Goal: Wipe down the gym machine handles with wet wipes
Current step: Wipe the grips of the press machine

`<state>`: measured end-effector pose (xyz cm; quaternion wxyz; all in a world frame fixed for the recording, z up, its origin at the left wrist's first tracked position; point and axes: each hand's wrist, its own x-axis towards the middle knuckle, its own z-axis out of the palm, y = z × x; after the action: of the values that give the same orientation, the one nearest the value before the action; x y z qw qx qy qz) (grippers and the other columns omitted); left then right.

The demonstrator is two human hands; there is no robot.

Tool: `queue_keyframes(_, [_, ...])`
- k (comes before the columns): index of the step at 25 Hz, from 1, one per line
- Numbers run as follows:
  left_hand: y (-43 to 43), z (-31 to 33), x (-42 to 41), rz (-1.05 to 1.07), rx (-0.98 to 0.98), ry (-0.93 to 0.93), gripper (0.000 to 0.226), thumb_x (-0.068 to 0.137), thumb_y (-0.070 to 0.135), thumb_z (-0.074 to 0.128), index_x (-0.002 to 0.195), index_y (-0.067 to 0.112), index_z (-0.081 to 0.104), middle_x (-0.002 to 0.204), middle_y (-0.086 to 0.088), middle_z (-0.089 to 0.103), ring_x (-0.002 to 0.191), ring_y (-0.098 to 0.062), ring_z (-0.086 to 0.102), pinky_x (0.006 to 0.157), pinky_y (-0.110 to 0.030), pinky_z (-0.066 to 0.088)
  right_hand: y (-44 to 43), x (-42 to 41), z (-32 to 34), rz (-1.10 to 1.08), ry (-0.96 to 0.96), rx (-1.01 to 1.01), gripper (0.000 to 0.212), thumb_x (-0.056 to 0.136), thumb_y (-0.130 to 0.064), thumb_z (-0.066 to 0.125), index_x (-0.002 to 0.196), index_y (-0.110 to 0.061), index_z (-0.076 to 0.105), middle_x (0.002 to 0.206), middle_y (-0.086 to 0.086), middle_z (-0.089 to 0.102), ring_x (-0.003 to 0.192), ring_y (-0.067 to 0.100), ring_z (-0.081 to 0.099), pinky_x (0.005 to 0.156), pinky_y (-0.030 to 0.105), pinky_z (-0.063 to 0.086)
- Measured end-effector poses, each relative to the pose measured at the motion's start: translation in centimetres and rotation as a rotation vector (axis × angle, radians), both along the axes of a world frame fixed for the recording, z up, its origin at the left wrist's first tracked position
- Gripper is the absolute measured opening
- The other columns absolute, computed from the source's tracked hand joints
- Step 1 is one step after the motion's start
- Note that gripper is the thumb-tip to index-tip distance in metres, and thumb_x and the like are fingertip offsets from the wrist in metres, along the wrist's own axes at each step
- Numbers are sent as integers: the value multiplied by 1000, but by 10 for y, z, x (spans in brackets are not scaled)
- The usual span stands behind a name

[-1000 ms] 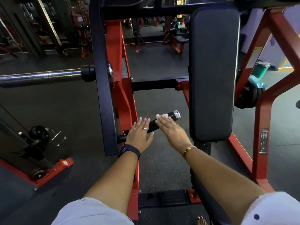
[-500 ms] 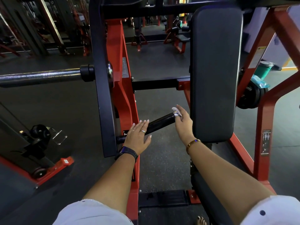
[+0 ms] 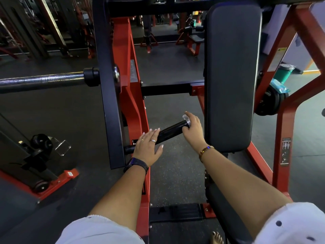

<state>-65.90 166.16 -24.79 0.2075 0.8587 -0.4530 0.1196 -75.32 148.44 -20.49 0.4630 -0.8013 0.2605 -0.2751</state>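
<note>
Both hands are on the black handle: the left hand lies flat, fingers straight, over its inner stretch near the red frame. The right hand curls round the free end, holding a white wet wipe against the chrome cap. The wipe looks small and bunched at the tip, so it could slip off the end or leave the middle of the grip dry. The flat left hand also covers a stretch that would likely be missed unless it shifts. The tall black back pad crowds the right wrist, just beside it. A chrome bar juts out at left, and a weight plate on the right carries a teal packet.
</note>
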Motion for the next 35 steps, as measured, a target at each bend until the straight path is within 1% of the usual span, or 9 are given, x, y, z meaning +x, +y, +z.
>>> queue_keyframes(4, [1,-3,0,-3,-14,-12,64,91,46,32,144,11,40,141,-9,50,136,-25,40,114,-35,14,7,-5,-2,-90,6,159,56,89,0,45,143,-11,37,142,9,36,128,22,41,99,22,35])
queue_keyframes(8, [-1,-3,0,-5,-24,30,69,91,52,20,146,14,36,146,-4,45,140,-20,33,116,-32,9,14,-10,-10,-29,-42,-107,58,85,6,44,140,-11,40,140,6,36,129,20,35,108,27,30])
queue_keyframes(12, [5,-3,-4,28,-46,61,70,92,53,15,148,13,31,148,-7,41,142,-22,29,115,-31,7,-22,8,10,172,209,-334,50,88,1,39,135,-12,48,127,12,51,124,27,41,107,33,29])
queue_keyframes(15, [13,-9,-7,103,-82,73,76,94,59,7,147,12,34,147,-8,43,143,-26,28,116,-35,8,-28,13,17,162,237,-349,44,94,-5,30,131,-12,51,120,12,58,116,28,49,98,35,40])
queue_keyframes(20, [24,-16,-3,275,-72,152,79,88,56,2,150,15,28,152,-6,35,146,-22,17,117,-33,-3,19,31,21,155,435,-832,42,93,-9,38,135,-14,45,104,11,67,100,33,60,78,36,41])
queue_keyframes(23, [23,-15,-4,277,-178,233,87,86,64,-7,148,15,31,152,-5,36,146,-19,17,118,-28,-4,65,42,6,248,406,-948,41,93,-11,42,134,-10,42,105,11,67,100,32,61,88,39,43])
queue_keyframes(26, [23,-13,-3,264,-322,346,108,77,76,-20,145,14,37,149,-4,41,145,-17,21,113,-17,-4,99,40,-17,367,164,-902,42,93,-7,48,135,-2,46,118,18,63,109,32,59,102,39,41])
queue_keyframes(29, [24,-9,-5,260,-329,364,115,73,78,-22,143,13,41,147,-5,44,144,-18,24,114,-22,1,98,30,-38,398,4,-979,51,84,3,60,133,3,48,132,20,54,123,32,53,109,38,33])
queue_keyframes(35, [27,-4,-10,239,-226,302,116,72,77,-25,145,14,39,149,-2,41,145,-18,21,116,-29,2,84,21,-53,352,114,-1211,62,79,-2,66,138,-2,45,142,17,46,135,30,39,113,43,29])
